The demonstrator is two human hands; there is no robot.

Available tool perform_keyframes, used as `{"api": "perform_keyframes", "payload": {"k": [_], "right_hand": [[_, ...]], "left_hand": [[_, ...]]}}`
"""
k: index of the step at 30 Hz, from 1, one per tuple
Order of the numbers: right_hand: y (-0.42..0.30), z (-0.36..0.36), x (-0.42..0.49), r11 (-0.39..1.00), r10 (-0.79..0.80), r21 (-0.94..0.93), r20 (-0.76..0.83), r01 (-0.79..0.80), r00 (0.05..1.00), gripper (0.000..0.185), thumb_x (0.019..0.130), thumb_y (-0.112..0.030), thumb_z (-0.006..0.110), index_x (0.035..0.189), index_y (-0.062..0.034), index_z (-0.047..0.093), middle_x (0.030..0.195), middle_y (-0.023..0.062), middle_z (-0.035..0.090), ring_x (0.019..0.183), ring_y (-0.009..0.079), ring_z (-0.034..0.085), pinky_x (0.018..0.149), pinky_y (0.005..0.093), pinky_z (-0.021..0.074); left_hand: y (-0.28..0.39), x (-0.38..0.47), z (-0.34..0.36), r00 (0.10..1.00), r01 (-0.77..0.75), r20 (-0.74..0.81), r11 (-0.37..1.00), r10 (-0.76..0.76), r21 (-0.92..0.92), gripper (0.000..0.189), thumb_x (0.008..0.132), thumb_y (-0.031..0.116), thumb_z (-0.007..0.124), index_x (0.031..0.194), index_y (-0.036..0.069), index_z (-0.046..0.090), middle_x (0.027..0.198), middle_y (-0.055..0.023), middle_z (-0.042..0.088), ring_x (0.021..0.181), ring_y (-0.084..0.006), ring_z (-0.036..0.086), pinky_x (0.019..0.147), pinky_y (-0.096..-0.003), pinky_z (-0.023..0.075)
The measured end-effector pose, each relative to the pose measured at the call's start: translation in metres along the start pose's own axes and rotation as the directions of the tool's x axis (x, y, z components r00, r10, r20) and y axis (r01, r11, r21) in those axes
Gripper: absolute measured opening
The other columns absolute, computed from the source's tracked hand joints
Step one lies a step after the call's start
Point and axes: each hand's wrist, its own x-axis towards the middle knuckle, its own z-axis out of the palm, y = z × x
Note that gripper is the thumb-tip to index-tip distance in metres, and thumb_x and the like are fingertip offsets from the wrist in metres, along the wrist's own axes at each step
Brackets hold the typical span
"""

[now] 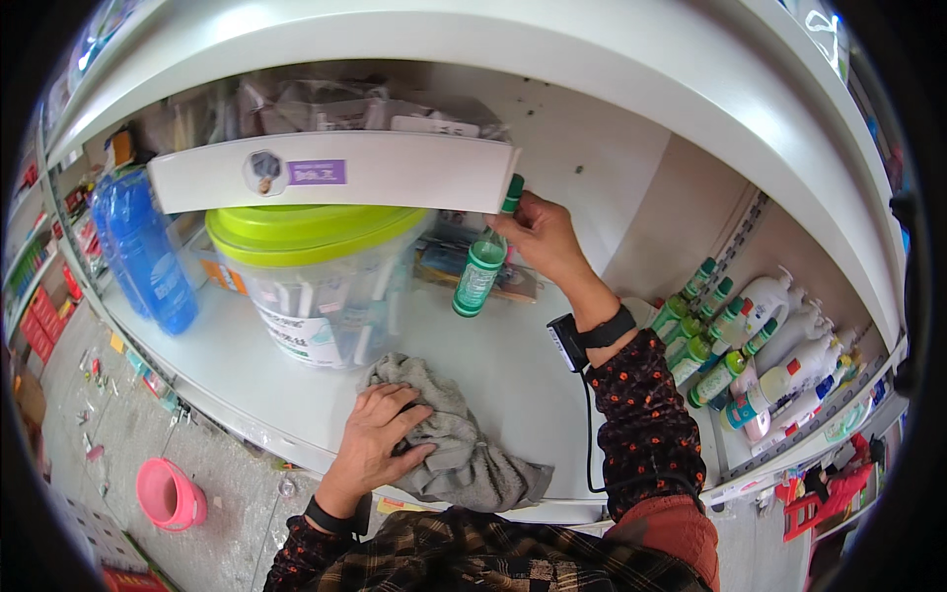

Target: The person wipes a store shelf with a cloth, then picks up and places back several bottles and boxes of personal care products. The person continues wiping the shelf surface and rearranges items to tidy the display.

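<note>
My right hand (544,229) grips a slim green bottle (479,275) by its neck, just under the green cap. The bottle tilts a little, its base at or just above the white shelf (533,355); I cannot tell whether it touches. Under my left hand (385,436) is a crumpled grey cloth (455,444), which lies near the shelf's front edge with the fingers spread on top of it. Just behind the cloth stands a clear plastic tub (318,296) with a lime-green lid (318,233). A white open box (414,170) of bagged goods sits over the lid.
Blue bottles (144,251) stand at the shelf's left end. To the right are several green bottles (692,348) and white pump bottles (803,362). Flat packets (481,277) lie at the back. A pink bucket (170,494) is on the floor, and an upper shelf (473,44) overhangs.
</note>
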Motion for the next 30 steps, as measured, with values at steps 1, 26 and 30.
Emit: {"api": "perform_keyframes", "payload": {"k": [1,26,30], "right_hand": [[0.006,0.014,0.004,0.999,-0.042,-0.003,-0.006,0.042,0.999,0.028,0.086,-0.023,0.076,0.101,-0.0002,0.070,0.081,0.0097,0.071,0.072,0.0169,0.063,0.070,0.0310,0.0507],[0.010,0.076,0.020,0.999,0.010,-0.032,0.101,-0.007,0.995,0.022,0.089,-0.017,0.074,0.095,0.0011,0.062,0.063,0.0016,0.057,0.047,0.0097,0.048,0.043,0.0275,0.0375],[0.008,0.073,0.013,0.993,0.064,-0.105,0.121,-0.052,0.991,0.033,0.087,-0.023,0.075,0.108,0.0001,0.066,0.075,0.0065,0.063,0.061,0.0161,0.056,0.055,0.0313,0.0436]], "left_hand": [[0.000,-0.001,0.000,1.000,-0.002,-0.002,1.000,0.002,-0.001,0.053,0.065,0.020,0.087,0.113,0.009,0.067,0.121,-0.0121,0.062,0.116,-0.0373,0.057,0.100,-0.0495,0.0430],[-0.003,-0.002,-0.001,1.000,-0.025,0.006,1.000,0.025,-0.004,0.052,0.067,0.020,0.086,0.114,0.009,0.066,0.121,-0.0115,0.061,0.119,-0.0357,0.057,0.102,-0.0491,0.0436],[-0.003,-0.003,0.000,1.000,-0.021,-0.005,1.000,0.021,-0.004,0.051,0.066,0.018,0.086,0.112,0.009,0.066,0.120,-0.0112,0.061,0.118,-0.0355,0.057,0.101,-0.0488,0.0443]]}}
